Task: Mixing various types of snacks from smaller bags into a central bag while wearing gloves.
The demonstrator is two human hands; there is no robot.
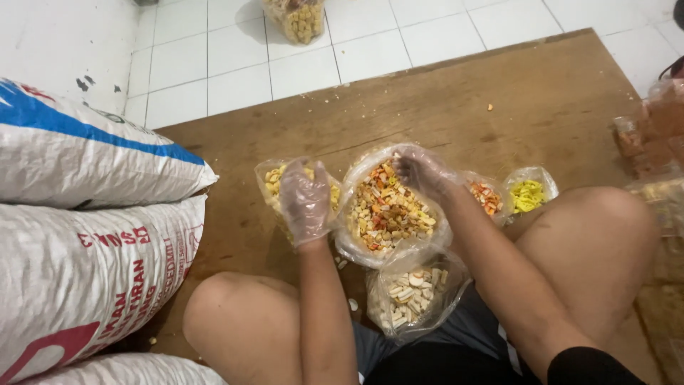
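white sack (85,153), blue stripe; brown board (499,107).

We find the widest free room on the bare wooden board (456,100) in the upper middle and upper right of the frame — only a small orange crumb (490,108) lies there. At the left edge stacked woven sacks (85,214) wall off the way. The centre is crowded: open plastic bags of mixed snacks (388,214), yellow pieces (274,182), white pieces (413,292), orange ones (486,197) and a yellow-green one (528,194) sit touching or just beside each other. Our bent knees (598,235) close the lower corners — more bags (652,139) block the right edge.
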